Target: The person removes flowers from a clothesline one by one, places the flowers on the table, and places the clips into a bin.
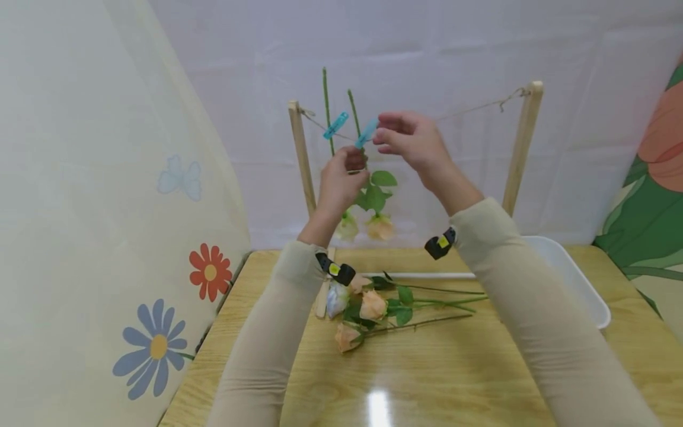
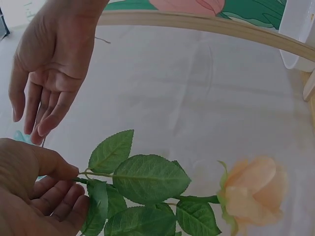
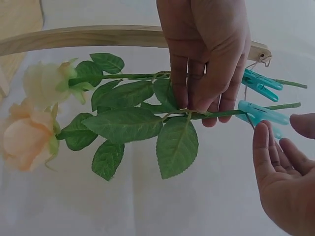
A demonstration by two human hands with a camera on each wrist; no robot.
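Observation:
Two artificial roses hang head down from a string, each stem in a blue clothespin. My left hand (image 1: 344, 181) pinches the stem of the peach rose (image 1: 380, 226), just below its clothespin (image 3: 263, 114). Green leaves (image 2: 150, 179) spread beside those fingertips. My right hand (image 1: 413, 139) is at that clothespin, fingers loosely extended, the thumb (image 3: 302, 125) close to the clip's handle ends. To the left hangs a pale cream rose (image 3: 47, 83), with the other clothespin (image 1: 336, 126) on its stem; the left hand partly covers this rose in the head view.
The string (image 1: 469, 111) runs between two wooden posts (image 1: 523, 148). Several peach roses (image 1: 373, 305) and a bluish-white one (image 1: 337, 298) lie on the wooden table (image 1: 427, 373), stems pointing right. A white tray (image 1: 600, 314) stands at the right. A white cloth hangs behind.

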